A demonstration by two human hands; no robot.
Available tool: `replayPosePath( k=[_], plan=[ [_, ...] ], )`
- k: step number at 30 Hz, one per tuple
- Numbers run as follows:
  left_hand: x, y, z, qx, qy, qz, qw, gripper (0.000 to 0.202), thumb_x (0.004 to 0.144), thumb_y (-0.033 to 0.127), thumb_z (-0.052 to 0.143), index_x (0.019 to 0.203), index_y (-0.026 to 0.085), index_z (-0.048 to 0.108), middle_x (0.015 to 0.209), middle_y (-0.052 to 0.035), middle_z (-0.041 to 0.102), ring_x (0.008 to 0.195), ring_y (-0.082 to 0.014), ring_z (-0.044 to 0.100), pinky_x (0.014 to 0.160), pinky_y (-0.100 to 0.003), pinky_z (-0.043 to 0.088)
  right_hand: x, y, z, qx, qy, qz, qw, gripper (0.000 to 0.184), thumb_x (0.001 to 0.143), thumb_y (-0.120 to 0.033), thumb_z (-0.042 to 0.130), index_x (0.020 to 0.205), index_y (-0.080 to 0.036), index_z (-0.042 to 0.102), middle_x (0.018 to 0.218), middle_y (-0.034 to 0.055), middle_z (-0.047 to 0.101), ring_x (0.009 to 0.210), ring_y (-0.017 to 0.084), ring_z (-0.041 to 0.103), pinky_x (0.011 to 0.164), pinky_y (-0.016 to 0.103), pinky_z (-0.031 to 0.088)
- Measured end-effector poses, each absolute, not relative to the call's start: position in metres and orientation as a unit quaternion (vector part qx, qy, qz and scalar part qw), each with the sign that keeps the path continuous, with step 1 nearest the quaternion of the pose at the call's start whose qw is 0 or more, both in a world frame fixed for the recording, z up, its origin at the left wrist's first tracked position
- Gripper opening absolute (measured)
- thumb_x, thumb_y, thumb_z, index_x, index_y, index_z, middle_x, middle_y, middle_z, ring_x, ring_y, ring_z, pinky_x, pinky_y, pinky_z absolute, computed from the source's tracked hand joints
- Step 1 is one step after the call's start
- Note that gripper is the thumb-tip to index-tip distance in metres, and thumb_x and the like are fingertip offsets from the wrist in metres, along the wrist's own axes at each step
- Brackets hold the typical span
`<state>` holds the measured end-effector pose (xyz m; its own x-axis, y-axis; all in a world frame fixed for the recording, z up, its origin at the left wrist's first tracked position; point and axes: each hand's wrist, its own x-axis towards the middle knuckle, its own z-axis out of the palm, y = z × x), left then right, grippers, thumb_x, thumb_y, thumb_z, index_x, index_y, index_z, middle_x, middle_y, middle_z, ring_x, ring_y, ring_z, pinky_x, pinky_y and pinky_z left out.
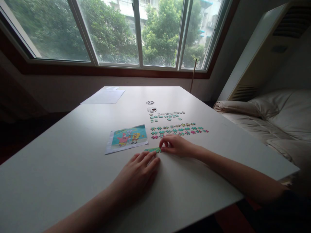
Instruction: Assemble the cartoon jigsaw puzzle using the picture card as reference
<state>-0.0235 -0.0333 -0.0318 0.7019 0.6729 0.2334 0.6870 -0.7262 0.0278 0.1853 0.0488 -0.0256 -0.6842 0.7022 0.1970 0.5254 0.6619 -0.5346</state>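
Observation:
A short strip of joined jigsaw pieces (152, 149), green and teal, lies on the white table. My left hand (142, 168) rests palm down just in front of it, fingers stretched, with the fingertips touching the strip's near edge. At the strip's right end, my right hand (177, 145) pinches a small puzzle piece between thumb and forefinger; the fingers hide most of it. Behind the strip is a paper picture (128, 137) of cartoon figures on a teal ground. Loose puzzle pieces (181, 130) lie in rows just beyond my right hand.
Farther back sit smaller rows of pieces (167, 115) and two round flat items (152, 109). White sheets (104, 96) lie at the table's far left. A pale sofa (286, 119) stands to the right, and a window (116, 32) spans the wall beyond the table (60, 155).

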Motion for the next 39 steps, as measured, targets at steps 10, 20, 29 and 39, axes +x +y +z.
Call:
replayPosePath(
  k=[10, 20, 29, 39],
  plan=[
    [-0.023, -0.033, -0.033, -0.922, -0.366, -0.124, 0.03, 0.028, 0.087, 0.016, 0.043, 0.113, 0.019, 0.053, 0.123, -0.0108, 0.054, 0.109, -0.0289, 0.049, 0.087, -0.047, 0.044, 0.186, 0.05, -0.025, -0.339, -0.895, 0.22, 0.189, 0.009, 0.079, -0.021, 0.059, 0.087, -0.017, 0.063, 0.07, -0.0013, 0.053, 0.065, 0.01, 0.048, 0.062, 0.021, 0.037],
    [-0.023, -0.032, -0.032, -0.923, -0.366, -0.116, 0.023, 0.028, 0.087, 0.017, 0.043, 0.114, 0.018, 0.052, 0.124, -0.0115, 0.053, 0.109, -0.0295, 0.048, 0.087, -0.048, 0.044, 0.185, 0.051, -0.015, -0.333, -0.9, 0.231, 0.163, 0.01, 0.078, -0.019, 0.059, 0.087, -0.016, 0.064, 0.07, -0.0004, 0.056, 0.064, 0.009, 0.049, 0.06, 0.02, 0.037],
    [-0.023, -0.033, -0.03, -0.924, -0.36, -0.125, 0.022, 0.029, 0.087, 0.015, 0.042, 0.114, 0.016, 0.053, 0.123, -0.0136, 0.054, 0.108, -0.0295, 0.049, 0.086, -0.048, 0.045, 0.18, 0.073, -0.01, -0.332, -0.909, 0.187, 0.166, 0.014, 0.079, -0.023, 0.059, 0.09, -0.017, 0.065, 0.076, 0.0011, 0.062, 0.065, 0.01, 0.052, 0.063, 0.021, 0.038],
    [-0.024, -0.034, -0.028, -0.924, -0.367, -0.108, 0.01, 0.03, 0.086, 0.016, 0.045, 0.115, 0.017, 0.053, 0.124, -0.0128, 0.054, 0.109, -0.03, 0.049, 0.087, -0.048, 0.044, 0.162, 0.155, -0.003, -0.452, -0.874, 0.105, 0.144, 0.02, 0.081, -0.023, 0.056, 0.097, -0.014, 0.065, 0.089, 0.0061, 0.067, 0.076, 0.013, 0.057, 0.068, 0.023, 0.04]
  ],
)
